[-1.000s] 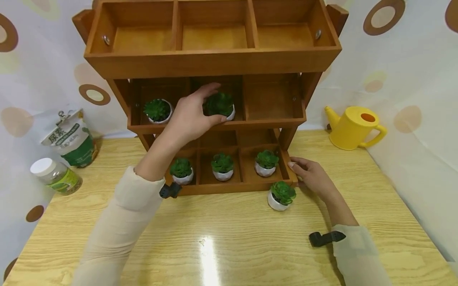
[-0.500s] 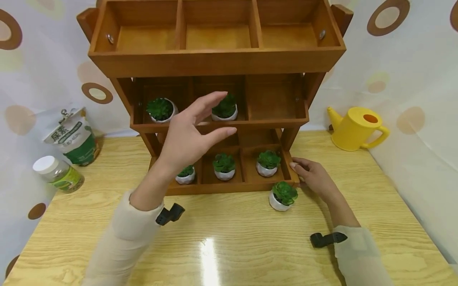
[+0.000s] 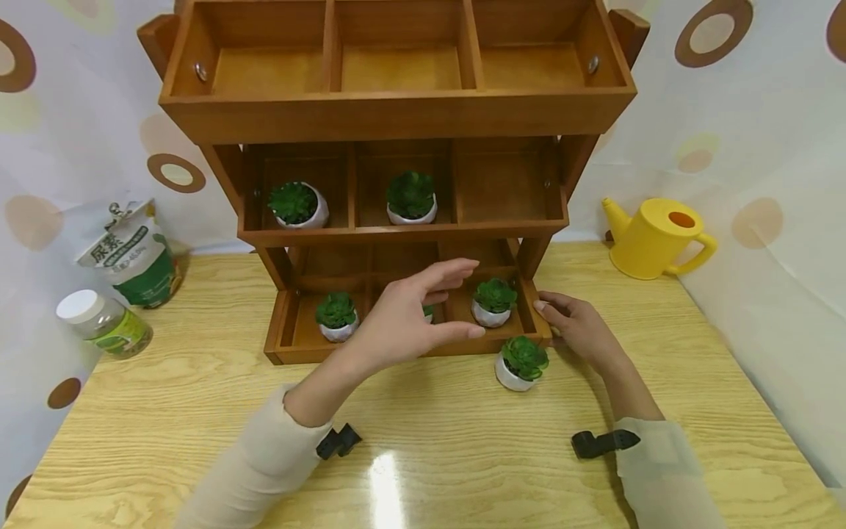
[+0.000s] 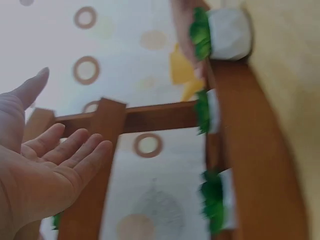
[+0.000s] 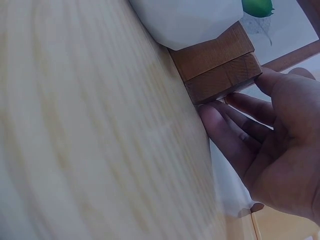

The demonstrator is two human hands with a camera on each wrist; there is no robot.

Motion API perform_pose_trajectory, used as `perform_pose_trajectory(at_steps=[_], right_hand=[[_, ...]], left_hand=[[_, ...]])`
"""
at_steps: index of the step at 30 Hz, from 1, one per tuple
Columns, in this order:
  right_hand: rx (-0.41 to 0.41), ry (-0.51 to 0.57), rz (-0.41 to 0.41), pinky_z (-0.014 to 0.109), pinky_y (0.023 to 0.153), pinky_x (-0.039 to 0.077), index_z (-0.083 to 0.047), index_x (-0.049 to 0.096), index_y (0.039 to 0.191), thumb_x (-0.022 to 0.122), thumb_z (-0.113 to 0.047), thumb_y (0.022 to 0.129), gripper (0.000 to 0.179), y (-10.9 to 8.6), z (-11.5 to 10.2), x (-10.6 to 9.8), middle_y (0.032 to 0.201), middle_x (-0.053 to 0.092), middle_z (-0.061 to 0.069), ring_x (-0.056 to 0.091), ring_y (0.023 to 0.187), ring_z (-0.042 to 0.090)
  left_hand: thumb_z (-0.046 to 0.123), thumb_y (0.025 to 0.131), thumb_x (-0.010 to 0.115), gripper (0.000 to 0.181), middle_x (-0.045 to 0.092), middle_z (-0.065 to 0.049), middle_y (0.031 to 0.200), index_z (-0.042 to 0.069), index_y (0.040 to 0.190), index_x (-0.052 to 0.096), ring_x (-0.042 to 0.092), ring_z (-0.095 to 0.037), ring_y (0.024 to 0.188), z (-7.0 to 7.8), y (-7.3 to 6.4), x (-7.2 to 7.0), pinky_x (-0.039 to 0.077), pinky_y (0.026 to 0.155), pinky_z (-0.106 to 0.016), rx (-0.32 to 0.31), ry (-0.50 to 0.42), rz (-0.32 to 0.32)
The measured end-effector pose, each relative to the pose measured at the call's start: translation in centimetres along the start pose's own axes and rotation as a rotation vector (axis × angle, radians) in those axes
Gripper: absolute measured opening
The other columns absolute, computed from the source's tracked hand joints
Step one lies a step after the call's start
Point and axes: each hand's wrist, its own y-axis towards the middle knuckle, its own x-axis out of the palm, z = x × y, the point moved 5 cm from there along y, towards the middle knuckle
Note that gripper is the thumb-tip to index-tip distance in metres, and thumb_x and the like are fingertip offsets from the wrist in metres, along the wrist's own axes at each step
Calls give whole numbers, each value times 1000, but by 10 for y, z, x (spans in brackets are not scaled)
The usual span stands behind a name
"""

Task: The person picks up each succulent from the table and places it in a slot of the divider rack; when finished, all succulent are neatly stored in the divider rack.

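My left hand (image 3: pixel 399 323), fingers spread and thumb apart, hovers before the bottom tier of a brown wooden plant shelf (image 3: pixel 396 117), holding nothing. It partly hides the middle potted succulent (image 3: pixel 428 312). Left and right of that stand two more succulents (image 3: pixel 337 316) (image 3: pixel 492 301) in white pots. On the middle tier, one succulent (image 3: pixel 297 204) sits in the left compartment and another (image 3: pixel 411 197) in the centre one. My right hand (image 3: pixel 581 330) holds the bottom tier's right end, thumb at its edge. A loose succulent (image 3: pixel 521 362) stands on the table beside that front corner.
At the right back is a yellow watering can (image 3: pixel 654 239). A green-and-white bag (image 3: pixel 135 257) and a white-lidded jar (image 3: pixel 106 323) stand at left on the wooden table (image 3: pixel 463 455). The shelf's top tier overhangs the middle one.
My left hand has let go of the succulent in the middle tier's centre compartment, then moved down and right to the bottom tier. My right hand has stayed at the shelf's end.
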Motion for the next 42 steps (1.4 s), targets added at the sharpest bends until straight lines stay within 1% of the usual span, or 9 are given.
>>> perform_pose_trajectory(at_steps=[8,11,15,22,24,27,32,35,42], right_hand=[[6,19,-1,37,85,62,-8,35,158,46,-56,103,74,1,0,0,155,45,25,59,129,40],[2,4,5,37,86,62,-9,35,158,46,-57,103,74,1,0,0,153,47,25,61,127,39],[0,2,5,38,86,61,-9,35,158,45,-56,104,73,1,1,-1,150,51,25,64,123,37],[9,19,2,37,86,61,-10,34,159,45,-54,105,71,1,2,-1,151,50,24,63,124,36],[14,33,0,38,87,61,-10,34,159,46,-54,104,71,1,2,0,153,47,24,62,126,38],[13,31,6,37,87,61,-10,36,158,47,-55,104,72,1,1,1,155,46,23,60,128,38],[10,4,23,37,87,61,-10,38,157,47,-56,103,72,0,-1,1,153,48,22,61,127,37],[8,2,23,37,87,61,-10,38,157,47,-56,103,71,0,-1,1,153,48,22,61,127,37],[8,-1,17,36,87,61,-10,37,158,46,-56,104,72,-1,-1,1,155,46,22,61,127,38]], left_hand=[[32,88,81,75,55,-5,151,24,153,45,56,-24,136,-38,0,52,50,109,-37,-129,-82,-197],[37,89,79,76,54,-3,152,25,155,43,56,-22,136,-46,-2,67,50,108,-39,-147,-20,-261],[45,89,77,80,53,1,152,26,156,40,57,-22,135,-52,-4,80,50,108,-39,-140,93,-314],[46,89,77,80,52,2,153,23,156,40,58,-20,134,-58,0,93,49,108,-35,-153,117,-340],[45,89,77,80,51,2,154,22,156,40,58,-19,134,-60,1,94,45,113,-38,-159,123,-347],[45,89,77,81,50,2,155,21,157,40,58,-18,134,-60,3,97,43,115,-40,-157,138,-356],[47,89,76,82,54,0,152,19,157,39,54,-16,137,-60,9,101,44,114,-39,-150,157,-366],[45,89,76,82,56,0,149,18,157,39,53,-16,138,-60,12,103,41,116,-40,-146,164,-364],[44,88,78,82,58,1,148,20,157,40,53,-15,138,-59,15,109,42,115,-38,-155,171,-360]])
